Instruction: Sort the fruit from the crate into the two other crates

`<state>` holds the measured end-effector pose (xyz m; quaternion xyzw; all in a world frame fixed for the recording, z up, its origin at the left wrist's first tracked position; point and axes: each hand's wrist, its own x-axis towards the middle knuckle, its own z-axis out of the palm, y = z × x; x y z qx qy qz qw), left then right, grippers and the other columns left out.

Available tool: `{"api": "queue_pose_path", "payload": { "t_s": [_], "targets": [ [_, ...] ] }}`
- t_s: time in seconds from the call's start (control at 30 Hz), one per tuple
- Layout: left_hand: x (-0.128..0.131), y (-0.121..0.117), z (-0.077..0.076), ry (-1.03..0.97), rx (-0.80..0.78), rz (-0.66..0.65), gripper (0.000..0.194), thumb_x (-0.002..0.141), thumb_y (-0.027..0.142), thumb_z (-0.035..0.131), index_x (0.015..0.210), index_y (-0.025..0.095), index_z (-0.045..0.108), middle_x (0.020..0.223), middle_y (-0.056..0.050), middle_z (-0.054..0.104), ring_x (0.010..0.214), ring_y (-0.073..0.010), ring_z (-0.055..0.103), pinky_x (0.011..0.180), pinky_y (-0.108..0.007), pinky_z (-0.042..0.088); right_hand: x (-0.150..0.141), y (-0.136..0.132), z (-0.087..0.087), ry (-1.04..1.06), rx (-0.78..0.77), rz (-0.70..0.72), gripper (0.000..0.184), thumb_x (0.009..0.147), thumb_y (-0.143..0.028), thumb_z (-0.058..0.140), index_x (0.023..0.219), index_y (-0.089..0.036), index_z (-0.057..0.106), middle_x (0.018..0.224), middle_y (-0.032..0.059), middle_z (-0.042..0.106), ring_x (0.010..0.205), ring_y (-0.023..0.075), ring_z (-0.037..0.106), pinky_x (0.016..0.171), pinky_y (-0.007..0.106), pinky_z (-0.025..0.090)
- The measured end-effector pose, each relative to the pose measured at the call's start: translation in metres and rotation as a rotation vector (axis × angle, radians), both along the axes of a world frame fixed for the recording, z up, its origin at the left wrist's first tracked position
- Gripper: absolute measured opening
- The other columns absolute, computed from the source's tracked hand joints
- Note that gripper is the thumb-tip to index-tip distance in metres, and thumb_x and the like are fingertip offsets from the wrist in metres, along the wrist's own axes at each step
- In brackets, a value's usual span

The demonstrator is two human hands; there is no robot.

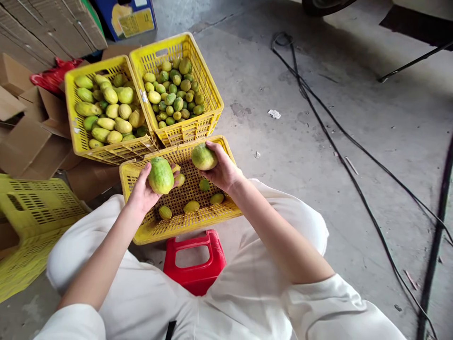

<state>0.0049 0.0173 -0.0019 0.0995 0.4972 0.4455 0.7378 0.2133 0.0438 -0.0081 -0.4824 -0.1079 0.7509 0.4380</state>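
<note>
While looking down, note, above the near crate [187,225], green fruit [161,175] cupped in left hand [142,194], long axis fore-and-aft, and, apart from it, rounder fruit [204,158] gripped in right hand [224,171], farther out and closer to the right rear crate [191,131].

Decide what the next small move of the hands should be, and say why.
Perhaps the left hand should set its longer fruit in the back-left crate: that crate holds mostly large, long fruit like it, while the back-right crate holds mostly smaller ones. The right hand also holds a rounder fruit, so neither is free.
</note>
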Motion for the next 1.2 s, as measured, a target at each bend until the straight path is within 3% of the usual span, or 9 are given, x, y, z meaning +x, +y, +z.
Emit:
{"api": "queue_pose_path", "payload": {
  "t_s": [0.13, 0.27, 0.43, 0.57, 0.73, 0.87, 1.07, 1.2],
  "targets": [
    [-0.001, -0.004, -0.002, -0.019, 0.066, -0.083, 0.051, 0.068, 0.042, 0.090, 0.108, 0.019, 0.068, 0.120, -0.013, 0.077, 0.116, -0.0353, 0.073, 0.093, -0.047, 0.064, -0.001, 0.000, 0.009, -0.023, -0.019, 0.002, 0.022, 0.087, -0.042, 0.067, 0.100, -0.024, 0.063, 0.098, 0.0025, 0.076, 0.104, 0.0231, 0.074, 0.082, 0.035, 0.066],
    [-0.002, -0.005, -0.002, -0.011, 0.066, -0.087, 0.052, 0.060, 0.041, 0.092, 0.101, 0.020, 0.067, 0.118, -0.013, 0.077, 0.120, -0.0382, 0.070, 0.093, -0.049, 0.063, -0.002, -0.002, 0.011, 0.056, -0.007, 0.019, 0.016, 0.088, -0.035, 0.065, 0.098, -0.023, 0.062, 0.100, 0.0042, 0.076, 0.105, 0.0239, 0.074, 0.094, 0.044, 0.066],
    [-0.002, -0.002, 0.000, 0.062, 0.002, 0.002, 0.046, 0.065, 0.042, 0.085, 0.100, 0.019, 0.068, 0.086, -0.006, 0.075, 0.100, -0.0322, 0.076, 0.088, -0.046, 0.065, 0.000, -0.005, 0.009, 0.077, 0.056, 0.010, 0.026, 0.081, -0.030, 0.077, 0.099, -0.024, 0.060, 0.114, 0.0031, 0.074, 0.106, 0.0237, 0.074, 0.092, 0.046, 0.068],
    [0.002, 0.000, 0.006, 0.053, -0.017, 0.020, 0.044, 0.073, 0.047, 0.078, 0.103, 0.016, 0.070, 0.087, -0.007, 0.076, 0.092, -0.0265, 0.076, 0.084, -0.038, 0.066, 0.000, -0.008, 0.009, 0.048, 0.064, 0.059, 0.043, 0.074, -0.031, 0.086, 0.106, -0.025, 0.058, 0.120, 0.0040, 0.072, 0.103, 0.0253, 0.076, 0.090, 0.050, 0.068],
    [0.003, 0.001, 0.010, 0.006, -0.045, 0.102, 0.037, 0.084, 0.050, 0.071, 0.103, 0.017, 0.068, 0.098, -0.008, 0.077, 0.084, -0.0203, 0.075, 0.069, -0.029, 0.064, -0.002, -0.007, 0.009, 0.014, 0.105, 0.069, 0.031, 0.079, -0.042, 0.080, 0.099, -0.024, 0.065, 0.108, 0.0033, 0.076, 0.113, 0.0242, 0.072, 0.101, 0.041, 0.062],
    [0.001, 0.000, 0.008, -0.012, -0.055, 0.133, 0.036, 0.084, 0.052, 0.073, 0.099, 0.019, 0.068, 0.090, -0.005, 0.075, 0.077, -0.0169, 0.073, 0.068, -0.026, 0.063, -0.001, -0.003, 0.008, 0.074, 0.043, 0.045, 0.022, 0.083, -0.042, 0.072, 0.093, -0.025, 0.064, 0.101, 0.0023, 0.076, 0.114, 0.0254, 0.072, 0.095, 0.041, 0.064],
    [0.000, 0.000, 0.005, 0.032, -0.025, 0.154, 0.031, 0.085, 0.046, 0.075, 0.103, 0.021, 0.069, 0.089, -0.002, 0.075, 0.077, -0.0176, 0.073, 0.078, -0.031, 0.066, 0.000, -0.004, 0.009, 0.124, 0.090, 0.030, 0.027, 0.082, -0.039, 0.077, 0.100, -0.024, 0.064, 0.108, 0.0047, 0.075, 0.111, 0.0277, 0.074, 0.094, 0.046, 0.065],
    [0.000, 0.000, 0.005, 0.010, -0.042, 0.093, 0.033, 0.090, 0.051, 0.069, 0.102, 0.021, 0.069, 0.088, -0.004, 0.075, 0.084, -0.0234, 0.075, 0.091, -0.047, 0.065, 0.000, -0.006, 0.010, 0.131, 0.102, 0.045, 0.034, 0.078, -0.037, 0.083, 0.102, -0.025, 0.062, 0.110, 0.0035, 0.074, 0.104, 0.0264, 0.076, 0.089, 0.045, 0.067]
  ]
}}
